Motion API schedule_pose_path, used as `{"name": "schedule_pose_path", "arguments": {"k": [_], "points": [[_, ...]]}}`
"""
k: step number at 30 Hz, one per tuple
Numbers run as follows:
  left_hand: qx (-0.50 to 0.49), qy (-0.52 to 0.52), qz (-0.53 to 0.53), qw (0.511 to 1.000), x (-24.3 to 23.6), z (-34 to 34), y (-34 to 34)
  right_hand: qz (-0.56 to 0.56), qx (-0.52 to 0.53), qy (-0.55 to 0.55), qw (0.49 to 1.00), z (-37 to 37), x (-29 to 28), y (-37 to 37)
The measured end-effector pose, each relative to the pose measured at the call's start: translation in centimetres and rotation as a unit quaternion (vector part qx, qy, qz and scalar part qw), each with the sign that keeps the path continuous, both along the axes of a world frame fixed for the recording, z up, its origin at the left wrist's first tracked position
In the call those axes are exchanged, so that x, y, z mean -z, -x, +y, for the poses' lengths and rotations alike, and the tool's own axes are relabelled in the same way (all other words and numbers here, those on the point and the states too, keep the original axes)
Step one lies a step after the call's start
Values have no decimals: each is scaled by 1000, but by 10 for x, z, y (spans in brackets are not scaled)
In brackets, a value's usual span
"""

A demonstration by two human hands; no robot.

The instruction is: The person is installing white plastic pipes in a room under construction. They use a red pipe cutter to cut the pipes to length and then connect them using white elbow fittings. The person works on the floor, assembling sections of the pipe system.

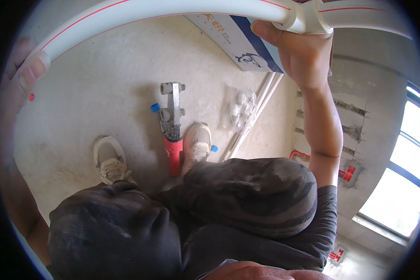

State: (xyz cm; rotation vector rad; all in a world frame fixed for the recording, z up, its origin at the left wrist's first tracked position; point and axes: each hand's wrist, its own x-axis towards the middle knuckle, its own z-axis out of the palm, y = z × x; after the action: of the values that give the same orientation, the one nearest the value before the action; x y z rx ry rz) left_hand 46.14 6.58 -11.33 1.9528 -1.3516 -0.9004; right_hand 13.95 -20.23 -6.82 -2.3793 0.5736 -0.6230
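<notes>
A white pipe (pixel 149 10) with thin red stripes arches across the top of the view. My left hand (pixel 29 70) is wrapped round it at the far left, thumb on the near side. At upper right my right hand (pixel 303 53) is closed round the pipe from below at a white fitting (pixel 308 16), where the pipe continues to the right edge. Below them, on the floor between my shoes, lies a grey metal pipe-welding tool (pixel 174 116) with a red handle. A small blue cap (pixel 155 108) is beside its head, another (pixel 214 148) near my right shoe (pixel 198 137).
Crouched knees fill the lower middle. A clear bag (pixel 241 109) of white fittings and several white pipes (pixel 259 112) lie on the concrete floor (pixel 79 107) beside a printed cardboard box (pixel 224 39). On the right are a chased wall (pixel 373 70) with red fittings (pixel 347 173) and a window (pixel 396 182).
</notes>
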Motion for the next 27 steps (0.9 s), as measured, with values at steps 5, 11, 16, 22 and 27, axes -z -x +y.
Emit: {"name": "schedule_pose_path", "arguments": {"k": [5, 11, 16, 22, 27], "points": [[-74, 17, -82, 994, 39, 13, 23, 73, 29, 154, 985, 11, 4, 17], [-92, 190, -120, 970, 51, 37, 54, 37, -60, 69, 995, 23, 17, 33], [-50, 158, -61, 984, 37, 30, 70, -10, -23, 16, 1000, 39, 35, 44], [-12, 148, -75, 986, 39, 28, 73, 36, -42, 17, 998, 49, 49, 58], [0, 157, -88, 984, 47, 30, 78, 46, -50, 10, 998, 55, 54, 65]]}}
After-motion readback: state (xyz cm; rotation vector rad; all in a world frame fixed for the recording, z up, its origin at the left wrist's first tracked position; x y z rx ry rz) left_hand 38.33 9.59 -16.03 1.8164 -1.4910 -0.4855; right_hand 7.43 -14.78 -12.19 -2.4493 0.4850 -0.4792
